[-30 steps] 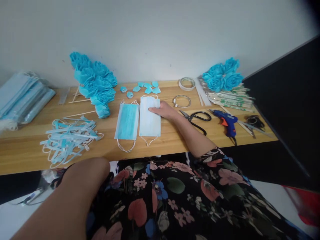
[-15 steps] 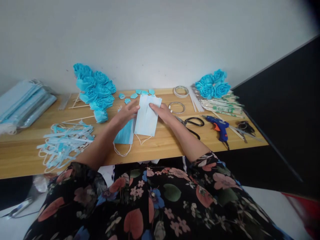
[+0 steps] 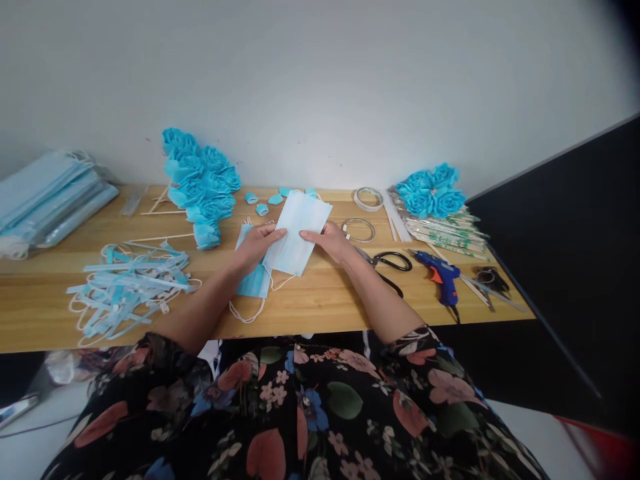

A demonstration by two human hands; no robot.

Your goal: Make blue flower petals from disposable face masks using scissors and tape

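Note:
Both my hands hold a pale blue face mask (image 3: 298,231), white side up, lifted a little above the wooden table (image 3: 320,303). My left hand (image 3: 257,245) pinches its left edge and my right hand (image 3: 330,241) pinches its right edge. Under my left hand a second blue mask (image 3: 253,283) lies flat with its ear loop hanging toward the front edge.
Blue paper flowers (image 3: 200,183) stand at the back left, more flowers (image 3: 433,190) on stick packets at the right. Cut strips (image 3: 127,283) pile at the left, mask stacks (image 3: 47,200) far left. Scissors (image 3: 387,263), a blue glue gun (image 3: 443,277) and tape rolls (image 3: 367,198) lie right.
My left hand came up from my lap to the mask. Both hands have raised the white mask off the table and tilted it.

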